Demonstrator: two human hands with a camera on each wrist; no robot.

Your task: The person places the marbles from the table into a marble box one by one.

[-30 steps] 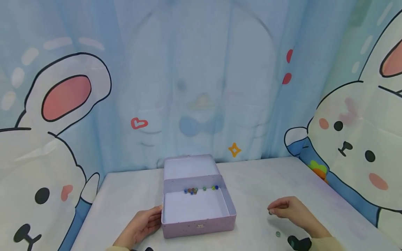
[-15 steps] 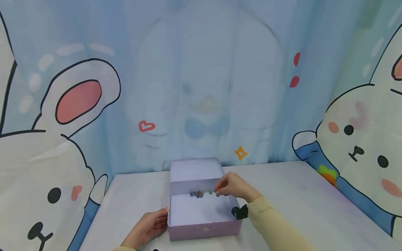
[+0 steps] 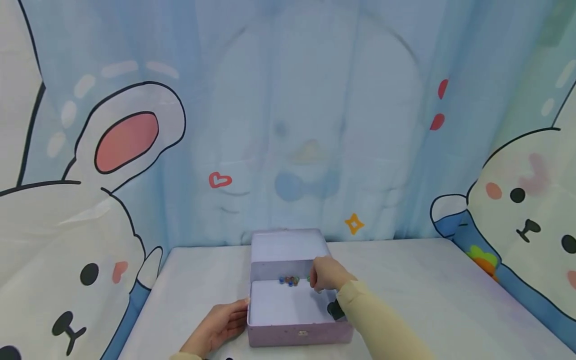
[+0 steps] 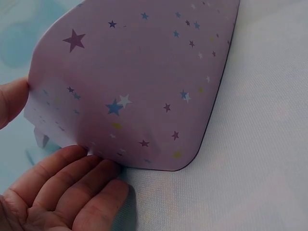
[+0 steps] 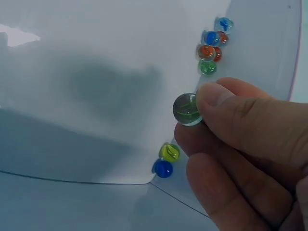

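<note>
A lilac lidded box (image 3: 279,336) with a star print stands on the table, its lid raised at the back. My right hand (image 3: 328,275) is over the inside of the box. Its thumb and fingers pinch a clear marble with green streaks (image 5: 186,109), just above the box floor. Several marbles (image 5: 207,52), blue, orange and green, lie along the back inner wall. A yellow marble (image 5: 169,152) and a dark blue marble (image 5: 163,168) sit near the corner. My left hand (image 3: 220,322) rests against the box's left side, fingers fairly straight; its thumb (image 4: 12,102) touches the edge.
A white cloth covers the table (image 3: 418,295) around the box. Behind it hangs a blue curtain (image 3: 382,150) with rabbit pictures on both sides. The box's raised lid (image 3: 288,245) leans back close to the curtain.
My right hand has carried a marble from the table at the right into the box, then slightly lower and nearer the box floor. My left hand stays at the box's side. The head view has shifted.
</note>
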